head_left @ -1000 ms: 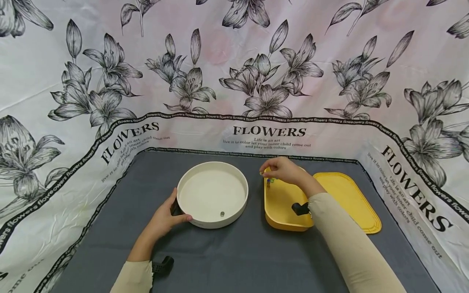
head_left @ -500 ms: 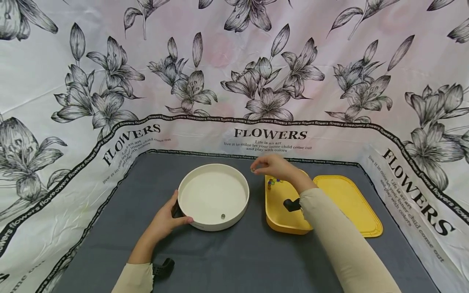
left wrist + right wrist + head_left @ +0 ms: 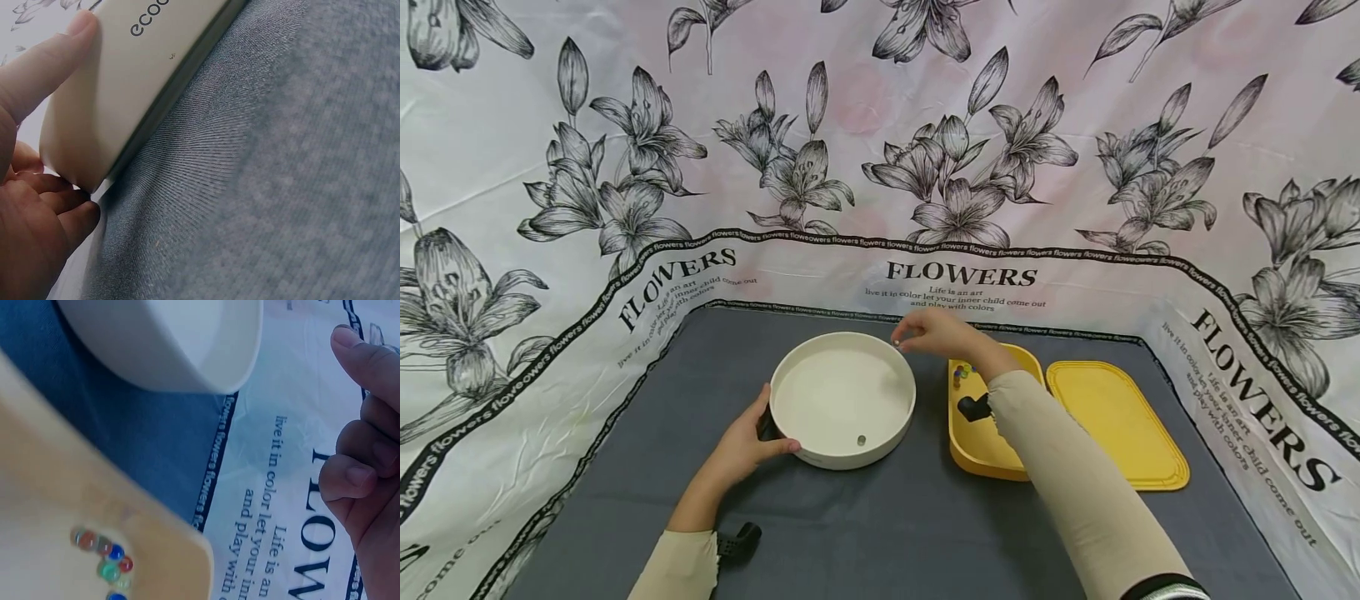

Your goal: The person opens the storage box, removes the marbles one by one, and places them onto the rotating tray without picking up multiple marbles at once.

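Note:
My left hand (image 3: 741,450) grips the left side of a round white dish (image 3: 842,387). In the left wrist view the thumb lies on the dish's outer wall (image 3: 131,81) and the other fingers curl at its lower edge. One small marble (image 3: 861,440) sits inside near the front. Above the dish's back right rim, my right hand (image 3: 938,333) pinches a tiny marble (image 3: 897,343) between thumb and finger; the right wrist view does not show that marble. Several coloured glass marbles (image 3: 109,569) lie in one corner of a yellow container (image 3: 988,468) on the right.
A flat yellow lid (image 3: 1120,425) lies right of the container. Dark grey cloth (image 3: 850,533) covers the table. A white floral-printed sheet (image 3: 820,275) hangs behind and along both sides. My right forearm crosses over the container.
My right hand has moved left with the pinched marble, from the yellow container's back left corner to the white dish's rim. My left hand keeps its grip on the dish.

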The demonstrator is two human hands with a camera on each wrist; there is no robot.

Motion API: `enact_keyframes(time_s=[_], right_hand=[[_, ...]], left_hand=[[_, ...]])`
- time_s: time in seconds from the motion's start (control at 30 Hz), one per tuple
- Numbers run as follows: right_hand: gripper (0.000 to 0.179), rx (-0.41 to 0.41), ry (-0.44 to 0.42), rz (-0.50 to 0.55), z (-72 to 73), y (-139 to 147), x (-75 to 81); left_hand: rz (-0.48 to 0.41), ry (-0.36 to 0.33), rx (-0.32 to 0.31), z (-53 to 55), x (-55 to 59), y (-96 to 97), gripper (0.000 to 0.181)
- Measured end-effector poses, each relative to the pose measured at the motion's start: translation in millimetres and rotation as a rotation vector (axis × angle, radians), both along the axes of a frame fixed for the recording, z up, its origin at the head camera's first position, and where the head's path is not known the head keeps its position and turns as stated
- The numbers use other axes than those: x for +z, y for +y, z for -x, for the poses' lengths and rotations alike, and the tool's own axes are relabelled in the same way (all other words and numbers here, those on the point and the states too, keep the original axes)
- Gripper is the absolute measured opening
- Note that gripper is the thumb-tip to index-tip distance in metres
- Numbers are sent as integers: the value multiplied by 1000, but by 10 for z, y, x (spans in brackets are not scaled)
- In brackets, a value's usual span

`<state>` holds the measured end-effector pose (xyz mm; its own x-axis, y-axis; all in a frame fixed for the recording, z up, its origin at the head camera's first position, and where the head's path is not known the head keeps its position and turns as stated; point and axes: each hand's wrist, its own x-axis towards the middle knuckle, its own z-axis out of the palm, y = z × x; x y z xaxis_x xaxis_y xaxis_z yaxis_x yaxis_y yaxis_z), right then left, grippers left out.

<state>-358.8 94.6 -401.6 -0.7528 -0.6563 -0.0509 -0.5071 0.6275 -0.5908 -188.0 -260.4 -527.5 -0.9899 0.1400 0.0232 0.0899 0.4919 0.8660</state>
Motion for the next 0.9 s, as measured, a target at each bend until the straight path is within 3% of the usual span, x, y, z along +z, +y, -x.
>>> enact_keyframes(time_s=[0.17, 0.5, 0.9], right_hand=[[21, 23, -29, 18, 36, -150, -36], [19, 73, 6, 6, 44, -425, -68], [24, 68, -93, 5, 204, -527, -189]], left_hand=[[-3, -2, -3, 13, 11, 12, 130], [-12, 7, -2, 3, 13, 14, 129], [-15, -9, 14, 6, 26, 17, 130]])
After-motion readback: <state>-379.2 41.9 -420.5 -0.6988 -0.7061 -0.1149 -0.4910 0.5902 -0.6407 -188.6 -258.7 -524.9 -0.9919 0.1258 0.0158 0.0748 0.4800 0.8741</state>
